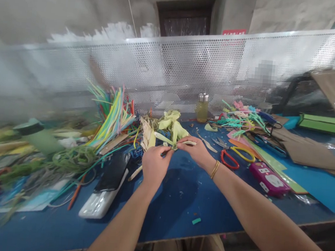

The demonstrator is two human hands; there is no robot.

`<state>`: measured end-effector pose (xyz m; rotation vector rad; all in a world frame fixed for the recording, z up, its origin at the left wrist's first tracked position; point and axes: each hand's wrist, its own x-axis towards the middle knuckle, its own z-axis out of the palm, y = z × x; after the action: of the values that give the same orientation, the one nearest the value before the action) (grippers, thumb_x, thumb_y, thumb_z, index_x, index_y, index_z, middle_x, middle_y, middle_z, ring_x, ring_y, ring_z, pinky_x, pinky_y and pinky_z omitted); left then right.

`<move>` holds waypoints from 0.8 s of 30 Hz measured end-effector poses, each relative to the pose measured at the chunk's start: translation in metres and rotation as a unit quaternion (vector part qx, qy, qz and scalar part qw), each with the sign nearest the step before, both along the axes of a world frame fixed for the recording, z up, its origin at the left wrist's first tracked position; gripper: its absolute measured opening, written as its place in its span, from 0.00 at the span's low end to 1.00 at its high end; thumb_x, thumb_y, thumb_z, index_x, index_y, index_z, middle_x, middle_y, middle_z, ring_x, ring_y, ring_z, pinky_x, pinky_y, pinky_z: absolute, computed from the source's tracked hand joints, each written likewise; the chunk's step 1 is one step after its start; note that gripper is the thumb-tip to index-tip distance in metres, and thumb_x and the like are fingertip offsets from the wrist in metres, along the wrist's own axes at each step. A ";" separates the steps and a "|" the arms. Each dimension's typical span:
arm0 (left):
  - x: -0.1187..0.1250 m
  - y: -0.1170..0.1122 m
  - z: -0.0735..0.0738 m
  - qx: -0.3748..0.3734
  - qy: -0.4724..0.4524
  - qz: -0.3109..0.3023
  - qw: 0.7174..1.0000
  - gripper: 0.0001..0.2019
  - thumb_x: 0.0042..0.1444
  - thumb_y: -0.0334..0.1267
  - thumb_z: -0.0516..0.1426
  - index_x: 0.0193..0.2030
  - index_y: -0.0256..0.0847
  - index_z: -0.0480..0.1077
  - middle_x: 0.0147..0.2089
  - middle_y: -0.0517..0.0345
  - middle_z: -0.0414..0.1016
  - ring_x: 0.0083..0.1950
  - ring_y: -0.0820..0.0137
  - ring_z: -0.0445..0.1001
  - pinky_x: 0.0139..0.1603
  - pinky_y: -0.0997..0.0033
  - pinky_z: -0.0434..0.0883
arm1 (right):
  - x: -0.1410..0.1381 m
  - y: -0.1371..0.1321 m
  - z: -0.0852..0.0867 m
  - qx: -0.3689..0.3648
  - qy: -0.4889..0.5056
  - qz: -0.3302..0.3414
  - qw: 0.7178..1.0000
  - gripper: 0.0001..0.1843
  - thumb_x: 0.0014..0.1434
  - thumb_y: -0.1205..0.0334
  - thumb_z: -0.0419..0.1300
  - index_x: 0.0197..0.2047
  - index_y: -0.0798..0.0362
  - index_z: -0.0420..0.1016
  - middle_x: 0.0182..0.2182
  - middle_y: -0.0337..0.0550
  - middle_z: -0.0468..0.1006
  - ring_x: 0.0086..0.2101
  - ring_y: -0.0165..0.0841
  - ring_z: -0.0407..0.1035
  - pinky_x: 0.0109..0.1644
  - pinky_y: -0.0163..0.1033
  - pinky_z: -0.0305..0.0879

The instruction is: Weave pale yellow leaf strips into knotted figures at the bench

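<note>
My left hand [154, 164] and my right hand [194, 149] meet over the middle of a blue table [184, 205]. Both are closed in a pinch on a pale yellow-green strip [166, 140] that runs between them. The strip joins a bunch of yellow-green leaf-like strips [167, 127] lying just beyond my fingers. A gold bracelet [215, 169] circles my right wrist.
Coloured strips [114, 115] fan out at the left beside a black phone [113, 172] and a white box [99, 204]. Red and yellow scissors [232, 156], a pink case [269, 179], brown card [308, 151] and a glass jar [202, 107] lie right. A perforated metal screen [190, 69] backs the table.
</note>
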<state>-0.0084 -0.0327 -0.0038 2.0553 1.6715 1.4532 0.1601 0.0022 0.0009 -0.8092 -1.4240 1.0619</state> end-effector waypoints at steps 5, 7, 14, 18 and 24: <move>0.007 0.004 -0.001 -0.153 -0.278 -0.110 0.942 0.17 0.46 0.47 0.66 0.42 0.42 0.78 0.42 0.53 0.81 0.46 0.61 0.76 0.48 0.65 0.68 | -0.006 0.002 -0.006 -0.088 0.123 0.041 0.988 0.15 0.38 0.55 0.74 0.28 0.53 0.77 0.25 0.38 0.76 0.30 0.31 0.69 0.40 0.39 0.66; 0.007 0.005 0.003 -0.273 -0.413 -0.145 0.857 0.18 0.50 0.51 0.64 0.43 0.41 0.77 0.43 0.53 0.81 0.44 0.64 0.77 0.43 0.68 0.68 | -0.005 0.002 -0.007 -0.111 0.150 0.059 0.981 0.16 0.38 0.55 0.75 0.28 0.53 0.77 0.26 0.37 0.76 0.30 0.31 0.69 0.40 0.39 0.66; 0.006 0.005 0.008 -0.407 -0.534 -0.196 0.715 0.12 0.49 0.44 0.66 0.38 0.40 0.76 0.33 0.59 0.78 0.31 0.74 0.74 0.32 0.76 0.66 | -0.002 0.006 -0.013 -0.156 0.123 0.079 0.977 0.18 0.37 0.53 0.76 0.28 0.52 0.78 0.22 0.36 0.73 0.25 0.27 0.62 0.32 0.38 0.59; 0.013 0.005 0.002 -0.334 -0.520 -0.169 0.768 0.14 0.41 0.37 0.71 0.35 0.37 0.75 0.30 0.59 0.77 0.29 0.76 0.72 0.31 0.77 0.65 | -0.005 0.009 -0.018 -0.139 0.095 0.073 0.983 0.18 0.38 0.52 0.75 0.28 0.53 0.78 0.22 0.35 0.73 0.25 0.26 0.60 0.31 0.37 0.55; 0.017 0.008 -0.002 -0.263 -0.505 -0.165 0.805 0.17 0.37 0.41 0.71 0.32 0.36 0.75 0.26 0.59 0.75 0.28 0.75 0.70 0.30 0.76 0.64 | -0.008 0.006 -0.019 -0.131 0.078 0.085 0.985 0.18 0.41 0.49 0.73 0.27 0.54 0.77 0.23 0.36 0.75 0.26 0.28 0.65 0.34 0.38 0.58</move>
<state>0.0084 -0.0251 -0.0057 0.8843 0.9998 1.3398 0.1520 0.0082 -0.0184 -0.7822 -1.2524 1.4340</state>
